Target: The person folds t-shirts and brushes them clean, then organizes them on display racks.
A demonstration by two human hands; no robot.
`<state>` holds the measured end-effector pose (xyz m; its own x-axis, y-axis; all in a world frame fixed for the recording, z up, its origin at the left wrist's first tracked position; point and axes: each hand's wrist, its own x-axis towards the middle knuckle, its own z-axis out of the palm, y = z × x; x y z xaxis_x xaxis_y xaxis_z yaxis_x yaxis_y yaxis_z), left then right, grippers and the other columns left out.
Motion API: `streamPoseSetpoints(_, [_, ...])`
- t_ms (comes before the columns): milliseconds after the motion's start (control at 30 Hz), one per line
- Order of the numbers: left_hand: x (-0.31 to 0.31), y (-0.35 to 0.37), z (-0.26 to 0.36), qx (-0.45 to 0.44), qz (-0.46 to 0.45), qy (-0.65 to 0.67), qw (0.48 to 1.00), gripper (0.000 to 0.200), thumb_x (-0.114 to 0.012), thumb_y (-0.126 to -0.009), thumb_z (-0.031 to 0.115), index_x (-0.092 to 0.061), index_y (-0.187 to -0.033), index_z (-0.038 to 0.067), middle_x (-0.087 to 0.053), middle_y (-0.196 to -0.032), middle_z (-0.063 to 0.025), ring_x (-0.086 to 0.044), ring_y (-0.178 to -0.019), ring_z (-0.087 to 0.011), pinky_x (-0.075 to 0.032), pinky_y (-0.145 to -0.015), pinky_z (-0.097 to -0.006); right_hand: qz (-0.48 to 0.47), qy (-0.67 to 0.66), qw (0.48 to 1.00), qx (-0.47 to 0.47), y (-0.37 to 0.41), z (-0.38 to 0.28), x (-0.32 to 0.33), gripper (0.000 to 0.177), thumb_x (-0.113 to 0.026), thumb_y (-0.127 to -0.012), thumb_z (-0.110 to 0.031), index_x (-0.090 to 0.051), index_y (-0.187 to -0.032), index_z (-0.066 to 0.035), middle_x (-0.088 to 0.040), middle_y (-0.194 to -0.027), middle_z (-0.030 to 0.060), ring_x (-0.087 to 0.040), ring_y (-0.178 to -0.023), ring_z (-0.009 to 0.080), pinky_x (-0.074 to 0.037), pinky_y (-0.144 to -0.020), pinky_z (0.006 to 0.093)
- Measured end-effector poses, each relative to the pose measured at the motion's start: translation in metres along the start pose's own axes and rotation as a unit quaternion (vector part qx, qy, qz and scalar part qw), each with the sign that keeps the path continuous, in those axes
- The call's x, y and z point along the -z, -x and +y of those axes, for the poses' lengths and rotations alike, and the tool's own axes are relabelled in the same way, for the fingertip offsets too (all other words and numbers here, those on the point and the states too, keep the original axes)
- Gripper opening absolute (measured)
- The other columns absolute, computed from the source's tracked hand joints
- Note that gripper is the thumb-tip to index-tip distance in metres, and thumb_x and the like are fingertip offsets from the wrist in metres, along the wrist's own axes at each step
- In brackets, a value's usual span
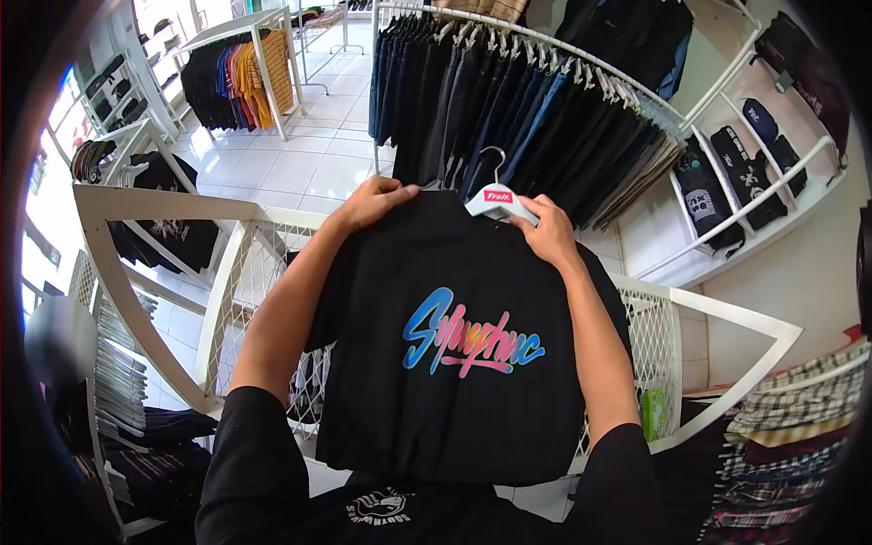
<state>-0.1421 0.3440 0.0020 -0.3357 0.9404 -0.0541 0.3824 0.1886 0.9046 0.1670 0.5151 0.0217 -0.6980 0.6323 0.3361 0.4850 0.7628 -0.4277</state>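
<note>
A black T-shirt (454, 418) with blue, pink and yellow script lettering on its front hangs spread out before me. My left hand (377, 203) pinches the shirt near the left side of its collar. At the other side of the neck, my right hand (547, 229) grips a white hanger (486, 200) with a red label and a metal hook. The hanger's right part lies under my fingers, and its left end reaches to the neck opening. How much of the hanger sits inside the shirt is hidden by the cloth.
Behind the shirt stands a white mesh-sided stand (654, 345). Dark trousers (509, 100) hang on a curved rail ahead. Shelves with rolled black items (749, 177) are at the right, folded checked shirts (799, 400) at lower right. Hangers (118, 363) line the left.
</note>
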Motion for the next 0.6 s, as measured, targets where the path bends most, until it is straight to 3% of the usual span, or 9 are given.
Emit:
streamPoseSetpoints(67, [0.001,-0.001,-0.008,-0.02,-0.014,-0.051,0.998,0.054,-0.062,-0.1,0.049,-0.072,-0.085,-0.001,-0.063,-0.073,-0.0027,-0.056,-0.069,-0.0118,-0.045,-0.064,-0.0325,-0.031,-0.021,0.999,0.026,0.01,-0.004,0.005,0.04,-0.078,-0.086,-0.02,-0.072,-0.123,-0.007,-0.065,-0.1,0.0139,-0.066,-0.091,0.0347,-0.051,-0.081,0.0403])
streamPoseSetpoints(167, [-0.005,0.001,-0.009,-0.052,0.054,-0.082,0.994,0.045,-0.067,-0.099,0.04,-0.072,-0.083,-0.002,-0.06,-0.067,-0.0019,-0.054,-0.064,-0.0111,-0.043,-0.06,-0.033,-0.086,-0.058,0.993,0.062,0.032,-0.014,0.02,0.038,-0.079,-0.085,-0.019,-0.073,-0.121,-0.009,-0.065,-0.099,0.0122,-0.065,-0.09,0.0324,-0.05,-0.081,0.0376])
streamPoseSetpoints(233, [-0.009,0.003,-0.011,-0.088,0.088,-0.086,0.988,0.044,-0.066,-0.099,0.038,-0.071,-0.083,-0.002,-0.06,-0.065,-0.0042,-0.053,-0.063,-0.0107,-0.043,-0.06,-0.0334,-0.113,-0.073,0.99,0.05,0.046,-0.019,0.028,0.033,-0.078,-0.087,-0.027,-0.077,-0.117,-0.012,-0.066,-0.11,0.0135,-0.065,-0.104,0.0318,-0.051,-0.089,0.0391])
streamPoseSetpoints(267, [-0.01,0.004,-0.011,-0.085,0.09,-0.084,0.989,0.044,-0.066,-0.099,0.038,-0.071,-0.083,-0.002,-0.06,-0.065,-0.0042,-0.053,-0.063,-0.0107,-0.043,-0.06,-0.0334,-0.116,-0.114,0.987,-0.022,0.049,-0.018,0.031,0.033,-0.077,-0.089,-0.032,-0.077,-0.115,-0.011,-0.066,-0.114,0.013,-0.063,-0.11,0.0294,-0.05,-0.091,0.0391])
streamPoseSetpoints(300, [-0.01,0.006,-0.01,-0.088,0.102,-0.082,0.988,0.044,-0.067,-0.097,0.04,-0.071,-0.083,-0.001,-0.062,-0.067,-0.0091,-0.057,-0.064,-0.0162,-0.045,-0.062,-0.0359,-0.087,-0.084,0.992,-0.045,0.051,-0.011,0.032,0.034,-0.075,-0.09,-0.034,-0.077,-0.112,-0.008,-0.066,-0.114,0.0157,-0.064,-0.108,0.0299,-0.051,-0.09,0.0386])
streamPoseSetpoints(367, [-0.01,0.006,-0.008,-0.092,0.115,-0.082,0.986,0.045,-0.068,-0.096,0.042,-0.071,-0.083,-0.001,-0.064,-0.068,-0.014,-0.06,-0.064,-0.0218,-0.046,-0.064,-0.0384,-0.161,-0.034,0.984,-0.072,0.051,0.007,0.042,0.035,-0.078,-0.089,-0.03,-0.075,-0.112,-0.003,-0.07,-0.107,0.0147,-0.068,-0.097,0.0254,-0.053,-0.086,0.0353])
streamPoseSetpoints(467, [-0.011,0.007,-0.008,-0.099,0.118,-0.089,0.984,0.045,-0.067,-0.096,0.042,-0.071,-0.083,-0.001,-0.064,-0.068,-0.0147,-0.06,-0.064,-0.0224,-0.046,-0.064,-0.0393,-0.181,-0.231,0.949,-0.118,0.029,0.037,0.04,0.029,-0.081,-0.087,-0.018,-0.075,-0.108,0.0,-0.074,-0.087,0.0071,-0.066,-0.082,0.0119,-0.053,-0.078,0.0291])
streamPoseSetpoints(500, [-0.01,0.007,-0.008,-0.099,0.116,-0.091,0.984,0.045,-0.067,-0.096,0.041,-0.071,-0.083,-0.001,-0.064,-0.068,-0.0149,-0.06,-0.064,-0.0229,-0.046,-0.063,-0.0397,-0.125,-0.291,0.944,-0.096,0.018,0.045,0.032,0.025,-0.079,-0.087,-0.017,-0.076,-0.107,-0.002,-0.075,-0.09,0.0066,-0.067,-0.084,0.0106,-0.053,-0.078,0.029])
streamPoseSetpoints(600, [-0.011,0.008,-0.007,-0.101,0.113,-0.103,0.983,0.044,-0.067,-0.096,0.041,-0.071,-0.084,-0.001,-0.064,-0.068,-0.0153,-0.06,-0.064,-0.0238,-0.046,-0.063,-0.0402,0.022,-0.145,0.983,-0.112,-0.01,0.048,0.015,0.03,-0.078,-0.087,-0.019,-0.074,-0.113,-0.004,-0.076,-0.098,0.0108,-0.072,-0.084,0.0158,-0.055,-0.08,0.0306])
